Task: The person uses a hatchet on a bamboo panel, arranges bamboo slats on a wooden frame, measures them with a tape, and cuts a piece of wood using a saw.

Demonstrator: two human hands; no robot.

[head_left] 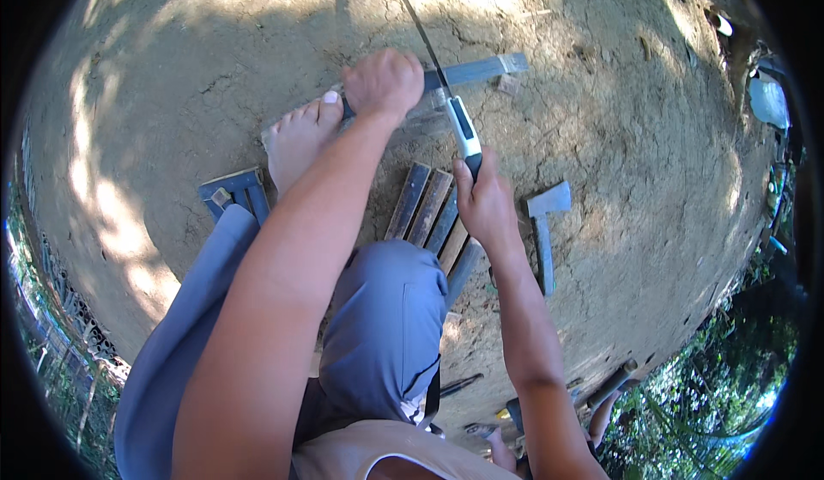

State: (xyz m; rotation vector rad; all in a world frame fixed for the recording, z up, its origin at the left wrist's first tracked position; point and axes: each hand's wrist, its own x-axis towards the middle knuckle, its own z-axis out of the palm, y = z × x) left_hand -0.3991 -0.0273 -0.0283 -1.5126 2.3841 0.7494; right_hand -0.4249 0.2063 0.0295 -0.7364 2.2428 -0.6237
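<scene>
A narrow blue-grey wooden slat (477,71) lies crosswise on the ground ahead of me. My left hand (384,83) is closed over its left part and presses it down beside my bare foot (296,143). My right hand (487,198) grips a handsaw (463,128) by its white and dark handle. The thin dark blade points away from me and crosses the slat just right of my left hand. Whether the teeth have cut into the wood, I cannot tell. Beneath the slat near the blade lies another piece of wood, partly hidden.
Several worn slats (418,209) lie side by side by my right knee. A hatchet (544,231) rests right of my right hand. At the left stands a small blue wooden piece (236,192). A small wood block (508,84) lies near the slat's right end. The dirt ground (635,188) is cracked.
</scene>
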